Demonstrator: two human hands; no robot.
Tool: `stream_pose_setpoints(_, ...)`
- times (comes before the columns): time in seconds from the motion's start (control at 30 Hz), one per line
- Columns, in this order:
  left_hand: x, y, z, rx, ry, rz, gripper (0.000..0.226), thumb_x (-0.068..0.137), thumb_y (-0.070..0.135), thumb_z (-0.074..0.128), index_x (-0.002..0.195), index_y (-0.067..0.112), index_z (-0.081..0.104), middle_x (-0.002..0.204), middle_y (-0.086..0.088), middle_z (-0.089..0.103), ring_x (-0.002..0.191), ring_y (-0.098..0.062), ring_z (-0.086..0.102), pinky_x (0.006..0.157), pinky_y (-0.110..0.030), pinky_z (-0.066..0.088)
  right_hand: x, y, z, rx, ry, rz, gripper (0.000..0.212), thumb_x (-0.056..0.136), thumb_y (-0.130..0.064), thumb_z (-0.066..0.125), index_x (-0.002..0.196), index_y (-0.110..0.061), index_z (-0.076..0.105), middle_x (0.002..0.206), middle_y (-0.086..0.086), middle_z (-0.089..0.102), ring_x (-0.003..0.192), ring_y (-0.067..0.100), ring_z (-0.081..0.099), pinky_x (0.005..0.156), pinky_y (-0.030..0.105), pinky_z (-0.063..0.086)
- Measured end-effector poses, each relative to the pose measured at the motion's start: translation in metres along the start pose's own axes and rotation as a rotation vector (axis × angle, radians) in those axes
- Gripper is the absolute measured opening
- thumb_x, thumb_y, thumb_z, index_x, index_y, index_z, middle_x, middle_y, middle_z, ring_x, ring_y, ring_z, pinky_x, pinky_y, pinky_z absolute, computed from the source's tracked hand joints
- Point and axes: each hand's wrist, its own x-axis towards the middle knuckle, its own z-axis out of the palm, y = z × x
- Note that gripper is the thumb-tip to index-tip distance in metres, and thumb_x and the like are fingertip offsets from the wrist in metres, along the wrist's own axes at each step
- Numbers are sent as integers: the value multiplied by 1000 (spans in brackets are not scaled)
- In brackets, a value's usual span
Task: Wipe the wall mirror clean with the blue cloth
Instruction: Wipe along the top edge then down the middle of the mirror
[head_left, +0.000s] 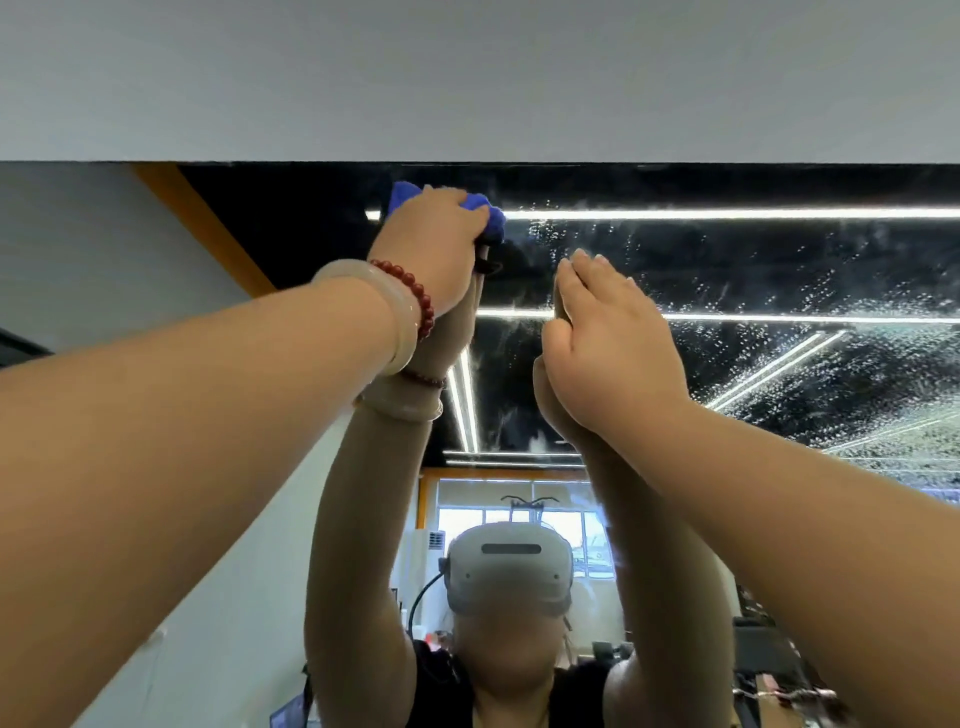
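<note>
**Mirror wipe: cloth at top edge of glass, left hand working**

Blue cloth (496, 221): bunched up against the wall mirror (779, 364), just below its top edge, at roughly 12 o'clock in the view and a little toward 11. Most of it is covered by the hand; blue shows at the hand's 10 o'clock and 2 o'clock.

Left hand (431, 244): fingers curled down over the cloth, gripping it against the glass. The arm reaches up from 8 o'clock. The wrist carries a red bead bracelet (410, 291) and, just behind it, a pale bangle (387, 317).

Right hand (608, 332): at 4 o'clock from the cloth and apart from it. Fingers straight and together, holding nothing. Fingertips meet their own reflection, so they touch the glass; cannot tell whether the palm does. The arm comes in from 4 o'clock.

Mirror surface: water droplets (753, 291) are spread thickly from the right hand out toward 3 o'clock, with smeared streaks near 6 o'clock of the cloth. Glass at 9 o'clock of the cloth looks dark, with no droplets visible there.

Reflection: both raised arms, a grey headset (511, 569) at 6 o'clock, ceiling light strips (727, 213) and an orange trim band (202, 223) at 9 o'clock.

Above the mirror: a plain grey wall (467, 78).
</note>
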Motion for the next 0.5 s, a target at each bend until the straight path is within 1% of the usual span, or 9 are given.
stream_pose_setpoints(0.07,-5,9,-1,-31,-42,167,47,101,19,24,142,15,46,149,-9,38,135,-26,34,101,-29,23,1,2,-2,5,41,-15,67,85,-30,27,146,-6,41,154,11,36,144,24,29,115,30,16)
stream_pose_setpoints(0.13,-12,10,0,-30,-70,300,45,104,18,29,148,24,38,154,-2,31,140,-24,27,104,-27,20,6,5,-6,-28,48,-24,55,87,-26,35,136,-7,54,142,9,51,133,26,41,104,33,29)
stream_pose_setpoints(0.2,-8,1,-2,-59,-43,291,45,104,15,34,148,25,37,154,0,32,140,-22,27,105,-19,16,14,7,-11,-66,24,-1,39,90,-22,41,118,-10,64,123,4,61,117,28,50,89,38,40)
stream_pose_setpoints(0.27,5,-6,-3,-62,-53,177,43,102,10,37,144,16,44,150,-6,39,136,-23,33,99,-13,16,24,7,-17,-30,52,27,30,90,-21,42,103,-11,66,106,4,64,106,29,54,82,39,45)
stream_pose_setpoints(0.33,23,-10,-1,-44,-73,58,43,100,9,40,142,13,47,148,-11,40,133,-28,38,105,-27,26,35,10,-20,-33,75,59,33,93,-22,42,114,-10,65,113,6,63,110,30,53,87,40,44)
stream_pose_setpoints(0.37,30,-7,0,-42,-75,3,43,99,12,40,141,14,48,147,-12,41,131,-30,41,104,-34,32,39,13,-19,-50,79,78,35,94,-22,42,119,-9,62,118,6,61,113,30,51,89,40,42)
stream_pose_setpoints(0.4,35,-3,0,-36,-76,-35,41,98,16,41,138,14,50,145,-13,42,129,-30,43,101,-36,35,43,17,-18,-65,80,93,36,95,-23,40,123,-10,58,122,6,58,116,29,49,89,41,40)
stream_pose_setpoints(0.43,38,2,-1,-40,-83,-41,44,95,26,42,137,15,50,144,-13,42,129,-29,42,101,-34,33,46,20,-17,-84,74,101,39,96,-24,38,129,-11,54,130,6,54,122,28,46,92,41,39)
stream_pose_setpoints(0.5,33,16,-3,-43,-156,49,64,87,46,39,144,17,42,151,-8,34,138,-24,30,104,-26,18,47,25,-14,-114,43,97,49,99,-26,34,145,-12,40,150,7,40,139,26,32,107,42,32)
